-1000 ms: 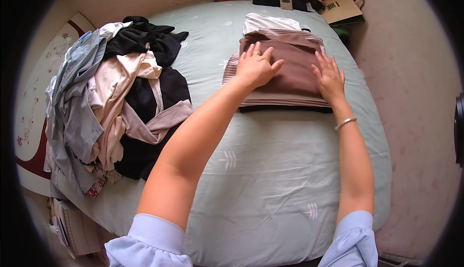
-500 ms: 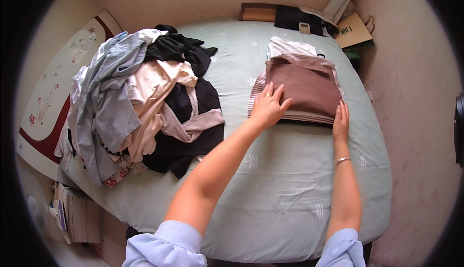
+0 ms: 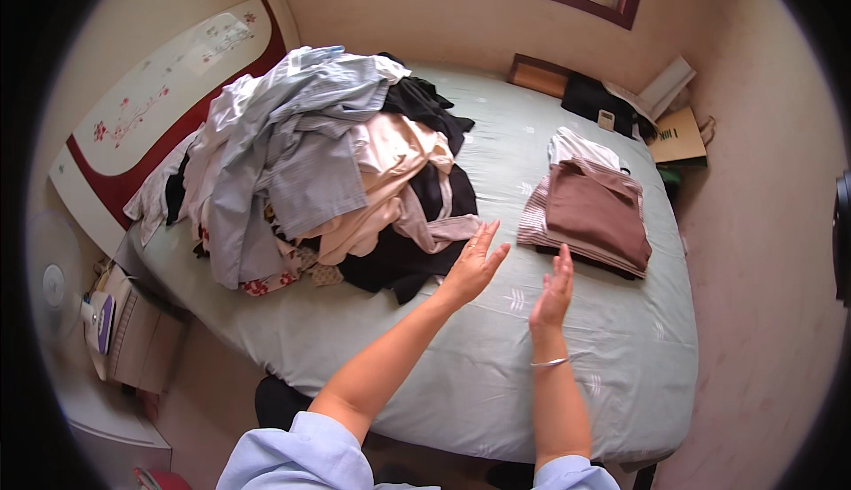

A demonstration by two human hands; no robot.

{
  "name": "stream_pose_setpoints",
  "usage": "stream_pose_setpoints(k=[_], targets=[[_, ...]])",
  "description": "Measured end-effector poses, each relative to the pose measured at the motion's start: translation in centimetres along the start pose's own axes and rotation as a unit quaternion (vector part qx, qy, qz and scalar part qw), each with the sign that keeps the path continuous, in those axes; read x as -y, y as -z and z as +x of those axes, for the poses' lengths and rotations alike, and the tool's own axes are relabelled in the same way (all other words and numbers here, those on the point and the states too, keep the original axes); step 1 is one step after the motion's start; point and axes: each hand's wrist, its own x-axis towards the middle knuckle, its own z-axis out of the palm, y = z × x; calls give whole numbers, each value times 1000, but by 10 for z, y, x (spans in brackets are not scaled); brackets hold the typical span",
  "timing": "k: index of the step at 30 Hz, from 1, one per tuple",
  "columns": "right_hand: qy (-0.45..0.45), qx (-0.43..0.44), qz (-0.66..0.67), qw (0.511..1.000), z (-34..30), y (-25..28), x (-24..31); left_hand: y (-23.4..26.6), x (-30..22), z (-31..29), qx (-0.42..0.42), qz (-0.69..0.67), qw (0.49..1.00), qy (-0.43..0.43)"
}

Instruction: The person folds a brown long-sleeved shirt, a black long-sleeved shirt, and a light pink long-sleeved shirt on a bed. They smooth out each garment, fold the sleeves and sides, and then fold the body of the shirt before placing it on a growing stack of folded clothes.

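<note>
My left hand (image 3: 476, 267) is raised over the bed with its fingers apart, close to the pink sleeve at the right edge of a heap of clothes. My right hand (image 3: 554, 293) hovers beside it, fingers stretched out and nothing in them. Just beyond the right hand lies a stack of folded clothes, topped by a brown folded garment (image 3: 596, 213), with a striped one (image 3: 534, 217) and a white one (image 3: 581, 149) showing around it. The heap on the left holds a grey-blue shirt (image 3: 319, 175), a cream garment (image 3: 399, 149) and black clothes (image 3: 399, 266).
The bed (image 3: 496, 375) has a pale green sheet and a flowered headboard (image 3: 133, 127) at left. A small device (image 3: 606, 120), a black bag (image 3: 581, 98) and a cardboard folder (image 3: 679, 138) sit at the far right corner. A fan (image 3: 55, 286) stands at lower left.
Both hands have lifted off the brown folded garment and moved left and nearer to me. My view has turned left, bringing more of the window and headboard into sight.
</note>
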Motion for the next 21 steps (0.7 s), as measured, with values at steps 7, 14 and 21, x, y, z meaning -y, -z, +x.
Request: stream_pose_setpoints(k=[7,14,21], targets=[[-45,132,28,990,-10,-131,-20,81,15,-8,-93,-65,993,-11],[-21,186,57,981,47,-239,-41,116,28,62,-142,-104,980,-88],[147,151,-145,967,118,-329,-74,174,64,134,-148,-370,917,22]])
